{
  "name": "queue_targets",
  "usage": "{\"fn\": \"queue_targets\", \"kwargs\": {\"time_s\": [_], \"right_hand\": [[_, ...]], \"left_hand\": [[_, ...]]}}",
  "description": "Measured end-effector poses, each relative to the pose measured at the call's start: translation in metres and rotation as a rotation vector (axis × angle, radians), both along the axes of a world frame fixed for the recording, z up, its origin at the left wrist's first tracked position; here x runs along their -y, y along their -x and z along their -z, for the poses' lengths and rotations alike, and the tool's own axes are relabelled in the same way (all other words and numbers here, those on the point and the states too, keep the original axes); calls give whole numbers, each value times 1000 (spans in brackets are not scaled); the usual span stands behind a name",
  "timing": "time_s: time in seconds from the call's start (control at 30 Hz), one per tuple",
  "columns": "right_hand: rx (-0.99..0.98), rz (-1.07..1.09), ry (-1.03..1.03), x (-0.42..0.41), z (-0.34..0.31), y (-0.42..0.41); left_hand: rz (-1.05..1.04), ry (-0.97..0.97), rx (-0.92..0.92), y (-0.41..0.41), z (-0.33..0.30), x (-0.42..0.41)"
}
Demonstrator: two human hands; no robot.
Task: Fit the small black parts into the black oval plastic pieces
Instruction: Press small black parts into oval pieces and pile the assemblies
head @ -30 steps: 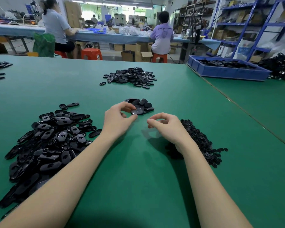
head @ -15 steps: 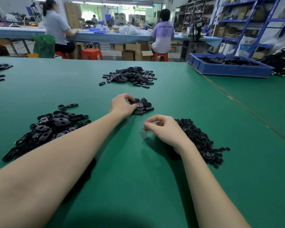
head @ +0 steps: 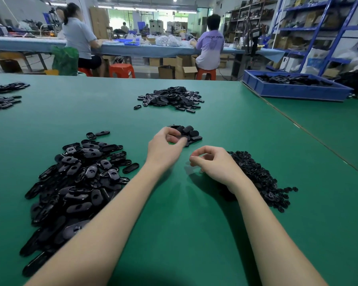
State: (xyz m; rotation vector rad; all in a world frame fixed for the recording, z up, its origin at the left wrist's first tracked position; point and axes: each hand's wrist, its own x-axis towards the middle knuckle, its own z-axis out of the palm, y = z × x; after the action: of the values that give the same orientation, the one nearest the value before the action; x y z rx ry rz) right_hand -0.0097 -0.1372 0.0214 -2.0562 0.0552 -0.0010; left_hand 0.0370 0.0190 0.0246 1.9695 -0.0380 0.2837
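A big heap of black oval plastic pieces [head: 77,182] lies on the green table at the left. A pile of small black parts [head: 260,178] lies at the right. A small stack of oval pieces [head: 189,132] sits in the middle, just beyond my hands. My left hand [head: 163,149] hovers at the near edge of that stack with its fingers loosely curled, and I see nothing held in it. My right hand [head: 215,164] rests beside the small parts. Its thumb and forefinger tips meet in a ring, and no part shows between them.
Another heap of oval pieces [head: 172,98] lies further back in the middle, and smaller groups [head: 2,98] lie at the far left. A blue tray [head: 293,89] of black parts stands at the back right. Two people sit at a far bench.
My left hand carried an oval piece forward to the small stack, left it there and has drawn back a little. My right hand has stayed beside the small parts.
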Motion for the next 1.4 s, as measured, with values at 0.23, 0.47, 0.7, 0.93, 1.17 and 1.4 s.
{"fn": "queue_targets", "kwargs": {"time_s": [0.23, 0.47, 0.7, 0.93, 1.17, 1.4], "right_hand": [[91, -1, 277, -25, 7, 2], [138, 92, 501, -39, 14, 5], [177, 141, 575, -46, 20, 5], [203, 163, 618, -49, 23, 5], [206, 165, 608, -50, 23, 5], [202, 167, 603, -50, 23, 5]], "left_hand": [[158, -88, -38, 36, 9, -19], [148, -322, 64, 26, -10, -59], [22, -469, 28, 18, -13, -115], [-75, -645, -94, 21, -16, -138], [-110, -664, -210, 27, -14, -135], [-216, -648, -187, 27, -10, -131]]}}
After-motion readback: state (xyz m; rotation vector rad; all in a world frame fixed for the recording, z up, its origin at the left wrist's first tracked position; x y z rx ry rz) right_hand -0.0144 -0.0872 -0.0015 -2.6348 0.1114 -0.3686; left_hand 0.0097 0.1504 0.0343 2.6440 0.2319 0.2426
